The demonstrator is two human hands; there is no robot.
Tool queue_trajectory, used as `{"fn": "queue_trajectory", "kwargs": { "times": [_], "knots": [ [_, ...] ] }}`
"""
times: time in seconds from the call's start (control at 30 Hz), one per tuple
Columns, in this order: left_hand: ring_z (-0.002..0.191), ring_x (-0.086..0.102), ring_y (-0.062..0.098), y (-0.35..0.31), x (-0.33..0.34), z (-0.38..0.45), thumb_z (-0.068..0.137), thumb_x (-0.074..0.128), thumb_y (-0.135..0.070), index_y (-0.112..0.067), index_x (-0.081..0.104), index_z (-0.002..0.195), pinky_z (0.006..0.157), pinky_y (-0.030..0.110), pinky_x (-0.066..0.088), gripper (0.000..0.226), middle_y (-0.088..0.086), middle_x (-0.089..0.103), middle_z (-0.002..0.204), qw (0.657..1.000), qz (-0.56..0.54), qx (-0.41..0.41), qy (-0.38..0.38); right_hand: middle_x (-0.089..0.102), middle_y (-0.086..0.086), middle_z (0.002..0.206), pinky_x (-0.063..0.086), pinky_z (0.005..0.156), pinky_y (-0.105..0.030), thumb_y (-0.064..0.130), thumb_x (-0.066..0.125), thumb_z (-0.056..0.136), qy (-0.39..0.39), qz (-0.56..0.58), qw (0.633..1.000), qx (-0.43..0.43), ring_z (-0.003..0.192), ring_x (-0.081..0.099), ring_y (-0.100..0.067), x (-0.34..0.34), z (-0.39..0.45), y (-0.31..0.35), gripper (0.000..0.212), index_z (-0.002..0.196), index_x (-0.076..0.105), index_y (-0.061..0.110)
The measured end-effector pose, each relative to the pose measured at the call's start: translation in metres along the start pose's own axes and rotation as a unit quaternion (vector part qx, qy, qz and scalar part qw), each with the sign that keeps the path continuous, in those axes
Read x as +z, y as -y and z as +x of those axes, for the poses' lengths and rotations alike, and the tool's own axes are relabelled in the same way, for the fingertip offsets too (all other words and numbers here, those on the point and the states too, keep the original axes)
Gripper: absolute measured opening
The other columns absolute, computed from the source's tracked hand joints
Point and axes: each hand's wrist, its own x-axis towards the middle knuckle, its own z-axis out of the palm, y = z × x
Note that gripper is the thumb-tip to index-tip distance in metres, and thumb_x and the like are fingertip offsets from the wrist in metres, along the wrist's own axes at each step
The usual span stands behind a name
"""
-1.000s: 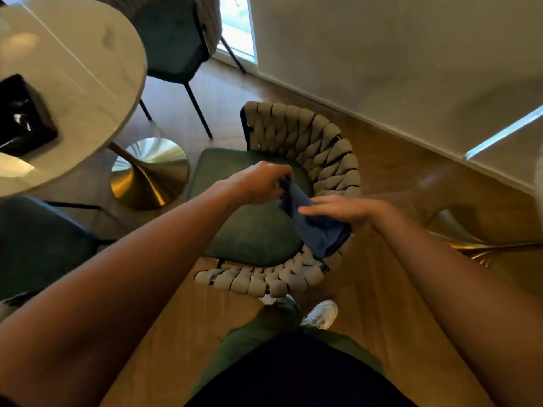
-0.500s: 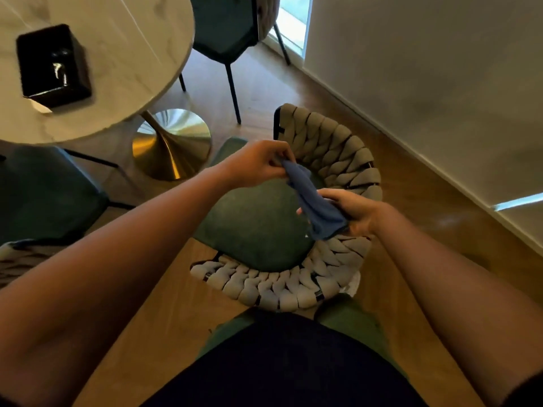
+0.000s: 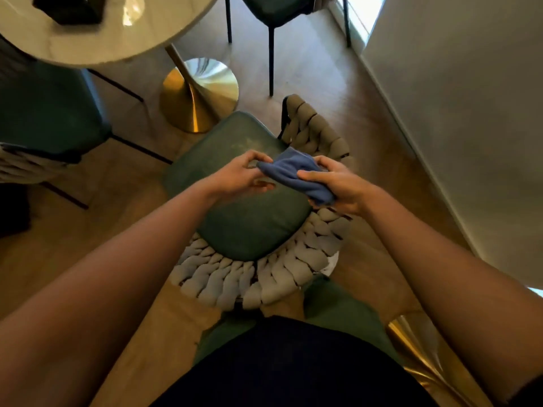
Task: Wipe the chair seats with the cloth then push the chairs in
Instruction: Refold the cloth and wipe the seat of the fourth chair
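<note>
A chair with a dark green seat [image 3: 235,218] and a woven grey backrest [image 3: 264,280] stands right below me, pulled out from the round marble table [image 3: 117,39]. Both hands hold a bunched blue cloth [image 3: 293,174] above the seat's far right part. My left hand [image 3: 241,177] pinches the cloth's left end. My right hand [image 3: 338,186] grips its right end, thumb on top. A second green chair [image 3: 47,113] sits at the left, partly under the table. A third green chair [image 3: 276,7] stands at the top, behind the table.
The table's gold pedestal base [image 3: 199,92] rests on the wooden floor just beyond the near chair. A black box [image 3: 70,7] lies on the tabletop. A white wall [image 3: 470,113] runs along the right. Another gold base [image 3: 417,348] shows at lower right.
The view has moved closer over the chair and swung toward the table. Both hands have come nearer together, bunching the cloth between them, and my right hand now grips it with the thumb on top.
</note>
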Motion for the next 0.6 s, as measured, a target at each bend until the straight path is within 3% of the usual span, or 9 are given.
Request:
{"fn": "queue_trajectory", "kwargs": {
  "times": [0.07, 0.13, 0.3, 0.43, 0.5, 0.6],
  "knots": [
    [0.106, 0.071, 0.022, -0.005, 0.020, 0.002, 0.104, 0.050, -0.011, -0.010, 0.054, 0.129, 0.095, 0.039, 0.059, 0.025, 0.020, 0.064, 0.124, 0.998, -0.057, 0.002, -0.041, 0.067, -0.015, 0.111, 0.055, 0.056, -0.028, 0.023, 0.073, 0.093, 0.000, -0.028, 1.000, 0.006, 0.078, 0.067, -0.020, -0.013, -0.007, 0.006, 0.046, 0.131, 0.053, 0.007],
    [0.100, 0.071, 0.014, -0.012, 0.036, 0.004, 0.103, 0.055, -0.017, -0.012, 0.058, 0.123, 0.090, 0.032, 0.059, 0.020, 0.013, 0.065, 0.118, 0.993, -0.066, 0.031, -0.088, 0.066, -0.015, 0.117, 0.057, 0.067, -0.028, 0.031, 0.069, 0.096, -0.003, -0.073, 0.997, 0.016, 0.091, 0.067, -0.021, -0.023, -0.012, 0.015, 0.043, 0.129, 0.055, 0.008],
    [0.103, 0.069, 0.021, -0.031, 0.056, 0.004, 0.089, 0.077, -0.015, -0.016, 0.056, 0.098, 0.078, 0.028, 0.059, 0.023, 0.009, 0.063, 0.107, 0.977, -0.038, 0.099, -0.183, 0.068, -0.011, 0.122, 0.059, 0.082, -0.034, 0.035, 0.072, 0.093, 0.024, -0.133, 0.990, 0.031, 0.107, 0.069, -0.026, -0.049, -0.020, 0.021, 0.040, 0.126, 0.061, 0.014],
    [0.102, 0.069, 0.024, -0.054, 0.059, -0.002, 0.085, 0.080, -0.012, -0.016, 0.050, 0.094, 0.075, 0.030, 0.060, 0.032, 0.009, 0.061, 0.105, 0.991, -0.054, 0.048, -0.116, 0.071, -0.011, 0.119, 0.058, 0.095, -0.045, 0.035, 0.080, 0.085, 0.041, -0.183, 0.982, 0.033, 0.109, 0.070, -0.028, -0.066, -0.041, 0.025, 0.047, 0.124, 0.066, 0.013],
    [0.103, 0.069, 0.026, -0.065, 0.063, -0.003, 0.085, 0.082, -0.018, -0.012, 0.054, 0.101, 0.077, 0.030, 0.059, 0.033, 0.012, 0.064, 0.111, 0.995, -0.075, 0.010, -0.060, 0.070, -0.011, 0.117, 0.060, 0.090, -0.040, 0.034, 0.081, 0.082, 0.047, -0.208, 0.977, 0.009, 0.107, 0.070, -0.028, -0.077, -0.051, 0.032, 0.049, 0.124, 0.065, 0.013],
    [0.109, 0.070, 0.023, -0.081, 0.079, 0.004, 0.082, 0.084, -0.035, -0.003, 0.062, 0.123, 0.076, 0.026, 0.058, 0.056, 0.013, 0.068, 0.124, 0.994, -0.101, -0.041, -0.022, 0.069, -0.012, 0.115, 0.059, 0.082, -0.032, 0.024, 0.078, 0.087, 0.041, -0.203, 0.977, -0.047, 0.106, 0.070, -0.028, -0.097, -0.058, 0.044, 0.039, 0.121, 0.063, 0.012]
  ]
}}
